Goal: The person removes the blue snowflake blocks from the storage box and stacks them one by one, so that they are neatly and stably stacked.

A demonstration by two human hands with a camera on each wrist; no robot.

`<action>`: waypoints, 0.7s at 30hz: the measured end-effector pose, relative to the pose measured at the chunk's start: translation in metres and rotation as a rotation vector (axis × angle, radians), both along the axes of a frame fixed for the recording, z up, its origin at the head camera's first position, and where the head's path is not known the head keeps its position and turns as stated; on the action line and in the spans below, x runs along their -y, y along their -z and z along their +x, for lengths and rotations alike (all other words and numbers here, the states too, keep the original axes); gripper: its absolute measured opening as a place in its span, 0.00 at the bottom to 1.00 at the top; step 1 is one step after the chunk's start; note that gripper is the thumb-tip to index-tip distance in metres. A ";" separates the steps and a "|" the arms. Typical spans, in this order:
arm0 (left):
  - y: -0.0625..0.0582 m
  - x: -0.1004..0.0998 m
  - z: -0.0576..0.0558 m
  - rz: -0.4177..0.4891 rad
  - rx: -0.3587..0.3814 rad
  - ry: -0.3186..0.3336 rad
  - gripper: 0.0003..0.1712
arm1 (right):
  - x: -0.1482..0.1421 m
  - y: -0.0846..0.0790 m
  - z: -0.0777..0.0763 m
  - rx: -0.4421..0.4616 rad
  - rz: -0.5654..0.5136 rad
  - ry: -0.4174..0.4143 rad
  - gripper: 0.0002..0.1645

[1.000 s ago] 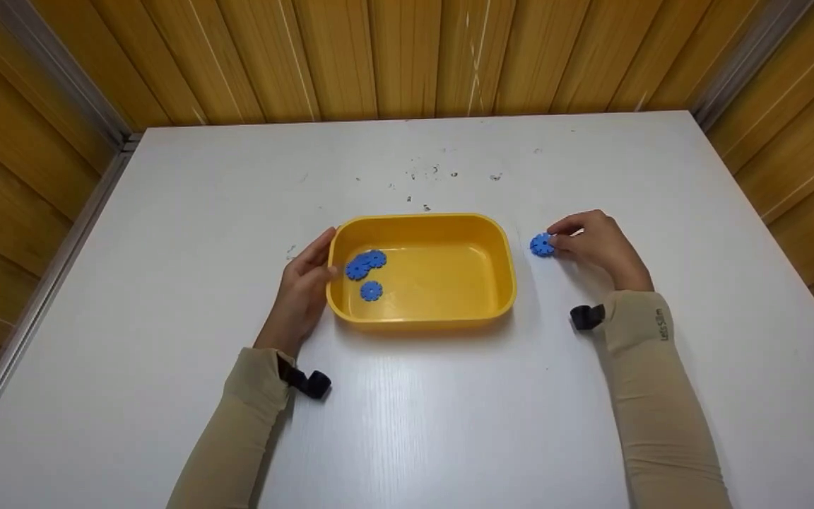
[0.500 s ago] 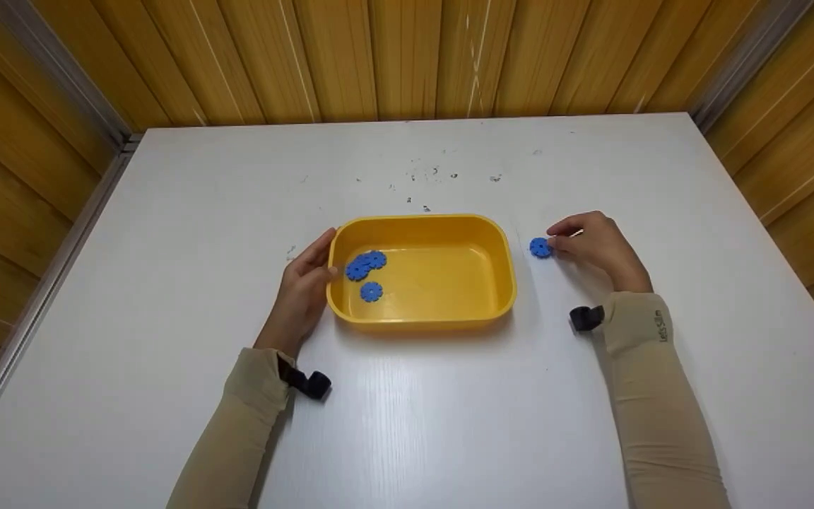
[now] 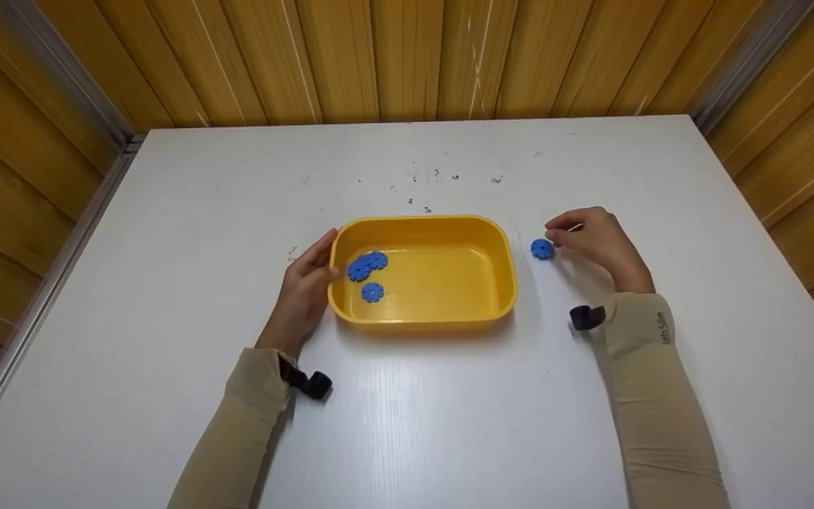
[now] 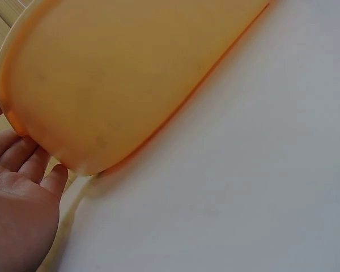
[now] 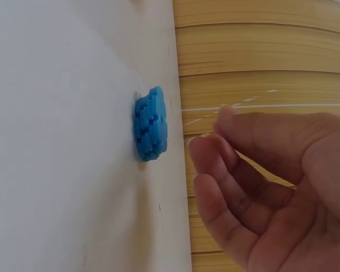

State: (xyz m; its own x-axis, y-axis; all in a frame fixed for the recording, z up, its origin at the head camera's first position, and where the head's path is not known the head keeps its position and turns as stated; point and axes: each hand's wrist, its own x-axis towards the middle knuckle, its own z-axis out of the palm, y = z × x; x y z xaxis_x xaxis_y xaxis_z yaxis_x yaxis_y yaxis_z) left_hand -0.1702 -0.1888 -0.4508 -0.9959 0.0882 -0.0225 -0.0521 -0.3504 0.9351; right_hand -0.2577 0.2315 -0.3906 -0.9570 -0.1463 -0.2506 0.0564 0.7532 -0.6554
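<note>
A yellow plastic bin (image 3: 442, 286) stands on the white table. My left hand (image 3: 301, 293) holds its left end, thumb at the rim and fingers along the outer wall; the left wrist view shows the fingers (image 4: 22, 156) against that wall. Several blue notched discs (image 3: 359, 270) lie overlapped at the left inside the bin, with a single disc (image 3: 372, 292) apart from them. Right of the bin, a small stack of blue notched discs (image 5: 152, 127) rests on the table. My right hand (image 3: 594, 244) hovers just beside the stack, fingers bent loosely with nothing between them.
The white table (image 3: 379, 424) has dark scuff marks beyond the bin. Yellow wood-look panels (image 3: 407, 56) enclose the back and both sides. A small black wrist camera (image 3: 586, 317) juts from each sleeve cuff.
My right hand has let go of the blue disc it pinched and drawn slightly up and away; that disc now lies on the stack. The left hand and bin stay put.
</note>
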 end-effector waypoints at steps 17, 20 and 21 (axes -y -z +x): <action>0.000 0.001 0.001 0.030 -0.018 0.016 0.39 | 0.032 -0.039 0.001 -0.073 -0.002 -0.091 0.22; 0.000 0.001 0.001 0.029 -0.023 0.021 0.39 | 0.041 -0.048 0.000 -0.094 -0.001 -0.111 0.21; 0.000 0.001 0.001 0.029 -0.022 0.022 0.39 | 0.044 -0.050 0.000 -0.103 0.000 -0.117 0.21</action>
State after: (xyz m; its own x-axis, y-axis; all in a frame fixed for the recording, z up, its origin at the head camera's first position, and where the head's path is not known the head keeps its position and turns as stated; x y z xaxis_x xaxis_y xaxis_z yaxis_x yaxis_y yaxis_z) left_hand -0.1689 -0.1897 -0.4512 -0.9939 0.1101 0.0025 -0.0393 -0.3760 0.9258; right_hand -0.2578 0.1876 -0.3406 -0.9539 -0.2588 -0.1517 -0.0997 0.7505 -0.6533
